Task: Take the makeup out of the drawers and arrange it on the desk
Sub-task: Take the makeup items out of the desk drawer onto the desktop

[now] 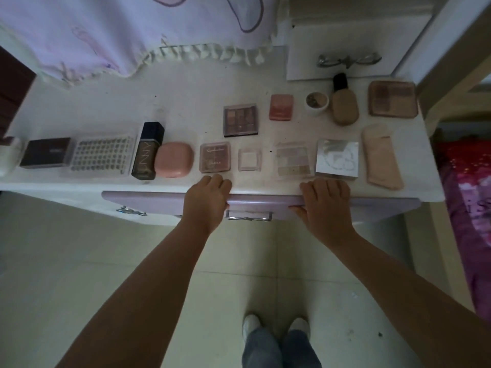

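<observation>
Several makeup items lie in two rows on the white desk [186, 102]: a dark bottle [147, 151], a pink compact [174, 159], a pink palette [214, 157], a dark eyeshadow palette [240, 119], a silver compact [337, 158] and a beige bottle [344, 104] among them. Below the desk edge runs the lilac drawer front [148, 201], closed or nearly so. My left hand [206, 200] and my right hand [325, 201] both rest on its top edge, fingers curled over it, on either side of the metal handle [249, 216].
A fringed lilac cloth [132, 35] hangs over the back of the desk. A small upper drawer with a bow handle [348, 61] stands at the back right. A second drawer handle [131, 211] shows at the left. Tiled floor and my feet [276, 328] lie below; a red bedspread [467, 208] is at right.
</observation>
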`<state>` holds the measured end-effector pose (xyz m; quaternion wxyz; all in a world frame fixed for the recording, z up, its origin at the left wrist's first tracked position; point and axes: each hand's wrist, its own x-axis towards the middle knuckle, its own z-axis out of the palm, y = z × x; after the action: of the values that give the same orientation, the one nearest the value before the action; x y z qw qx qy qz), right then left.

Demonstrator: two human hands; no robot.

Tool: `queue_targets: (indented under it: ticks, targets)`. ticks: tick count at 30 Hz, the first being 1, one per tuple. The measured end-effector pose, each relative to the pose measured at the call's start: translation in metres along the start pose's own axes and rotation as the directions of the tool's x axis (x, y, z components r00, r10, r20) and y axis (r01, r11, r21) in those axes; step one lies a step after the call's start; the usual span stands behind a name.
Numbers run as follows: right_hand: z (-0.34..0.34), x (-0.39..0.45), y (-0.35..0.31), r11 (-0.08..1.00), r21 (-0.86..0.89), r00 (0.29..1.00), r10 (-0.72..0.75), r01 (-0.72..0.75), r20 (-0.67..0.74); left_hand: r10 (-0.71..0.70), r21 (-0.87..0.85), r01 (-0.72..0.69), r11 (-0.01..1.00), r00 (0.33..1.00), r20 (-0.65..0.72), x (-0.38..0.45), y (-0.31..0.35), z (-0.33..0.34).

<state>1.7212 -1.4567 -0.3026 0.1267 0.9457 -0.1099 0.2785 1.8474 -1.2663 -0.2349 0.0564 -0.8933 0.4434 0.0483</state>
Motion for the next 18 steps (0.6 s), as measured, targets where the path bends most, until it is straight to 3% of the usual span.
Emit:
queue_targets:
  ticks: [9,12,16,18]
  targets:
    - [-0.004,0.004,-0.001,0.99,-0.102,0.995,-0.096,0.098,0.024,0.042,0.0,-0.042,0.999,0.999,-0.031,0.003,-0.004,0.003]
    - [-0.02,0.009,-0.011,0.989,-0.133,0.977,-0.032,0.061,0.21,-0.017,0.034,0.017,0.999,1.0,0.001,-0.003,0.002,-0.013]
    - [-0.066,0.038,-0.028,0.996,-0.08,0.854,0.066,-0.029,0.516,-0.092,-0.005,0.094,0.996,0.981,0.171,-0.024,0.004,-0.031]
    - [-0.084,0.06,-0.037,0.999,-0.025,0.857,0.038,-0.029,0.514,-0.114,-0.069,0.122,0.99,0.987,0.111,-0.038,-0.01,-0.044]
